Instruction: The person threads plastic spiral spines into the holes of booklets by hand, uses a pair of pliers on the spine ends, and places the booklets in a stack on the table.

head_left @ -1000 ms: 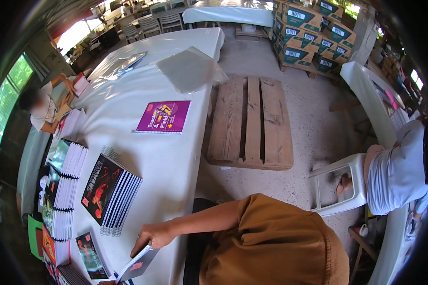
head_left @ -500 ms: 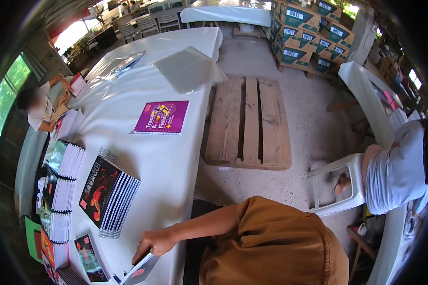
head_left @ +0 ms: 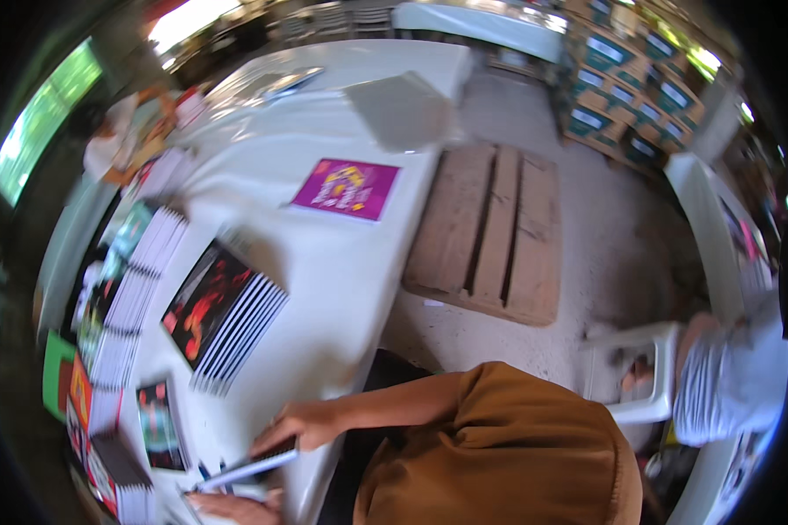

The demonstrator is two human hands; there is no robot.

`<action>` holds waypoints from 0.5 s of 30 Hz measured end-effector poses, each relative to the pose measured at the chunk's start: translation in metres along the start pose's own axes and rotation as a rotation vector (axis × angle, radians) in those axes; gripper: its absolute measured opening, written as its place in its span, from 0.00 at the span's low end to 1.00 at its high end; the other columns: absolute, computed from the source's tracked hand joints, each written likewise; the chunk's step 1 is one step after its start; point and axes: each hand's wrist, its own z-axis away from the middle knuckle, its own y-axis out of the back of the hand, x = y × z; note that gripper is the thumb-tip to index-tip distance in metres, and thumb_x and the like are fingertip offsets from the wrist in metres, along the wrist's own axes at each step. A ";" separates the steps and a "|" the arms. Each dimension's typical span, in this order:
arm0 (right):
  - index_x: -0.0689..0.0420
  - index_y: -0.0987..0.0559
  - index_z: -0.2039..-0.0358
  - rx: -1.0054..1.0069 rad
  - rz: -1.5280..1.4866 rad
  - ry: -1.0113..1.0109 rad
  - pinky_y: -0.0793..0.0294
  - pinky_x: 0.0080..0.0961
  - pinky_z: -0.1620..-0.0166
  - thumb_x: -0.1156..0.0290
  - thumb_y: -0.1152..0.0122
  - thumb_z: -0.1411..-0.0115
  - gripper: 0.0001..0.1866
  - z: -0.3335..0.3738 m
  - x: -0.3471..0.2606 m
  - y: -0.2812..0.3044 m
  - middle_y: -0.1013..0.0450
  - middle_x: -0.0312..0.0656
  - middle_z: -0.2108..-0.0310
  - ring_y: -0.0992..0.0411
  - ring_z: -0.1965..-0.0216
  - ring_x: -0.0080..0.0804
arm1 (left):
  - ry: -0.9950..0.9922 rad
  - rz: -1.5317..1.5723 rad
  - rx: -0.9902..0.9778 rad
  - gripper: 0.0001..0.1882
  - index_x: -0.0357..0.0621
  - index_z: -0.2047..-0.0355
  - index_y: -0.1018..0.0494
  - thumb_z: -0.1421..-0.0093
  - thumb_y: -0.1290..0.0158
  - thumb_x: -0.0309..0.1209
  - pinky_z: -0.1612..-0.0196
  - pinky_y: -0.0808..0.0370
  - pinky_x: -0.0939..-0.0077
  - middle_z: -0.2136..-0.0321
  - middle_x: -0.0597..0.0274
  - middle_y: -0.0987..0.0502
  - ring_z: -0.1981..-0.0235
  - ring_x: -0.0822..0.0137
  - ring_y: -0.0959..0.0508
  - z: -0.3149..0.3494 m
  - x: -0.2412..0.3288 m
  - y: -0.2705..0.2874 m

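White pages of a notebook lie between the right hand and left hand near the counter edge, both grips too blurred to tell.

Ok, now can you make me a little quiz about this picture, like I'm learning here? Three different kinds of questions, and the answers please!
1. What colour is the book on the table nearest the wooden pallet? a) green b) purple c) orange
2. True or false: the white stool is left of the pallet in the picture.
3. Fill in: of the two hands by the notebook, the ____ hand is nearer the picture's bottom edge.

Key: 1. b. 2. False, it's to the right. 3. Left hand; the right hand is higher.
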 end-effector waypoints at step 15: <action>0.58 0.25 0.55 0.024 0.302 0.137 0.27 0.29 0.57 0.76 0.40 0.52 0.20 0.013 -0.003 0.006 0.27 0.46 0.58 0.26 0.60 0.38 | 0.002 -0.105 0.428 0.47 0.34 0.39 0.59 0.44 0.64 0.62 0.40 0.64 0.45 0.40 0.39 0.57 0.38 0.43 0.58 -0.060 -0.023 -0.006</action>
